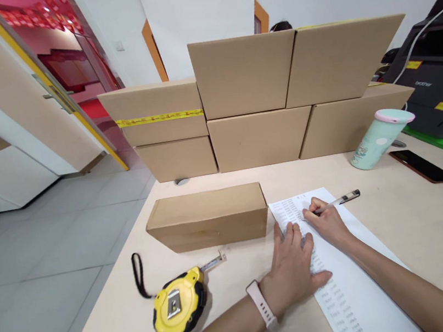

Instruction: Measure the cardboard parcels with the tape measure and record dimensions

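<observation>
A sheet of paper (363,278) with columns of printed or written entries lies on the table. My right hand (327,220) grips a pen (345,198), its tip end low over the upper part of the sheet. Flat on the paper's left edge rests my left hand (295,266), fingers spread and holding nothing. Beyond it sits a closed cardboard box (214,228), whose right end is near the sheet's top corner. A yellow and black tape measure (179,305) lies left of my left hand, with a short length of blade out.
Several cardboard boxes (259,138) are stacked along the table's back. To the right stand a mint tumbler (382,139), a dark phone (424,165) and a black printer (436,73). The table's left edge borders a tiled floor (70,244). Someone's head (281,26) shows behind the boxes.
</observation>
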### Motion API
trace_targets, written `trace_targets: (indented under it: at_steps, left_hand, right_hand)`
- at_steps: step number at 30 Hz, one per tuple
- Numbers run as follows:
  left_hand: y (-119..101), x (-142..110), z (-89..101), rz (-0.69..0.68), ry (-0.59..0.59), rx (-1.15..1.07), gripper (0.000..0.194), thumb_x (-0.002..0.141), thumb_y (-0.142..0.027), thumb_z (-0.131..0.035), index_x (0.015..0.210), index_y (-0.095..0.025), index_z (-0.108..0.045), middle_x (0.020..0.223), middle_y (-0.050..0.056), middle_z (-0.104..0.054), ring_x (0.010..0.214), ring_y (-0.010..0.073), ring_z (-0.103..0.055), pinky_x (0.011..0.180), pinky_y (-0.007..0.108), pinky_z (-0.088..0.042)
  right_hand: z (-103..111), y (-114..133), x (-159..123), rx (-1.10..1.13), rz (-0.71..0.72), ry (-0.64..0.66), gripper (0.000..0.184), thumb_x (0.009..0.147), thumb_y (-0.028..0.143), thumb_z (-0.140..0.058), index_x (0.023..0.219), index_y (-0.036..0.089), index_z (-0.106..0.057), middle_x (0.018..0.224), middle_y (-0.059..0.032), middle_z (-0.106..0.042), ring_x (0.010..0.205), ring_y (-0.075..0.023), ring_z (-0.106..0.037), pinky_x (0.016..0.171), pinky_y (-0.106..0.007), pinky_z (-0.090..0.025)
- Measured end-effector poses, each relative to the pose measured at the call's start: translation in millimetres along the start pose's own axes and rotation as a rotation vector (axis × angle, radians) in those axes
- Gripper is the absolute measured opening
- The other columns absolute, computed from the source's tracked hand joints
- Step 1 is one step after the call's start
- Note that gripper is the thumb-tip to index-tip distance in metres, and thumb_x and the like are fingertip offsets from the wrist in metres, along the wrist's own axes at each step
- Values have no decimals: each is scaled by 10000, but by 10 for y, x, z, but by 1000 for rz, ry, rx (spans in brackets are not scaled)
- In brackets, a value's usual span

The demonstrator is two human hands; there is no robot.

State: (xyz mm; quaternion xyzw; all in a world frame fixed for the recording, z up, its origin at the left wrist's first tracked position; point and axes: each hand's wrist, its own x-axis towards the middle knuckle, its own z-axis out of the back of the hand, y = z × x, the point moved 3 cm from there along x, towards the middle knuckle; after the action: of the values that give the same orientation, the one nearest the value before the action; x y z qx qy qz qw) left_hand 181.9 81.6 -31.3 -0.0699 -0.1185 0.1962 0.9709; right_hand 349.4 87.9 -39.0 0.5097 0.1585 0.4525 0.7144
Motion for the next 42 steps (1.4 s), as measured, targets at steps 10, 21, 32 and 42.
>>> trace_targets:
  at_steps: [10,21,32,42]
  left_hand:
    - [1,7,18,0,-3,8,767,829,-694,-422,1309,-96,-442,1385,237,-460,1358,365,-333,1131,580,-141]
    - [0,10,10,-2,0,12,768,833,-696,-407,1307,-93,-446,1383,245,-458,1353,372,-335,1125,589,-157]
    - [-5,3,24,-2,2,4,762,828,-691,-426,1306,-98,-445,1387,242,-453,1355,367,-333,1125,585,-169]
    - [-4,8,15,-1,-2,-11,766,830,-686,-428,1307,-88,-453,1386,253,-452,1354,373,-335,1120,593,-164]
  right_hand:
    - [-12,-9,2,-4,5,6,303,706,291,-575,551,245,-319,504,79,-297,497,-100,-293,462,-243,-255]
    - [-6,-18,13,-10,3,-7,295,703,294,-570,555,249,-319,503,81,-297,485,-103,-294,458,-251,-251]
    - [10,18,2,-15,9,-19,292,705,295,-565,553,249,-320,503,78,-299,485,-103,-294,457,-252,-245]
    - [18,-20,9,-22,11,-31,284,701,283,-566,555,244,-326,496,84,-307,487,-98,-308,465,-239,-266]
